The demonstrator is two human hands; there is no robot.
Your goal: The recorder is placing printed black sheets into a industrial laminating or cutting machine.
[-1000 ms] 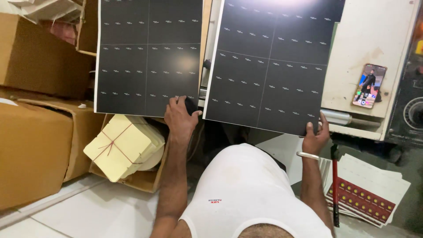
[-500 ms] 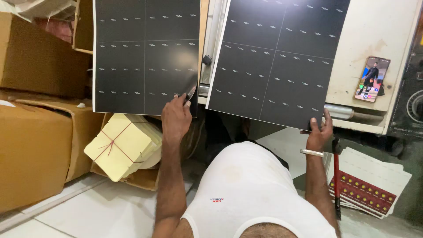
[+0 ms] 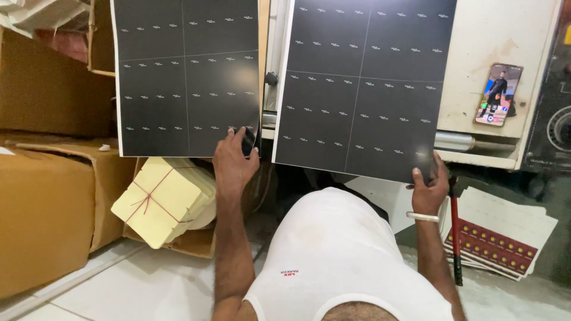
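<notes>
Since 1 s ago both dark printed sheets sit a bit higher and more upright, and the left hand (image 3: pixel 234 160) has slid from the gap between them onto the lower right corner of the left sheet (image 3: pixel 187 77), thumb and fingers pinched on that edge. Right hand (image 3: pixel 429 184) grips the lower right corner of the right sheet (image 3: pixel 366 89), fingers closed round it; both sheets stand ahead of and above the hands, long axes roughly vertical, side by side w/ a narrow gap, each hand equally near its own sheet. Sheet tops are cut off by the frame, the fingers behind are hidden, and the machine (image 3: pixel 493 41) behind is only partly visible.
</notes>
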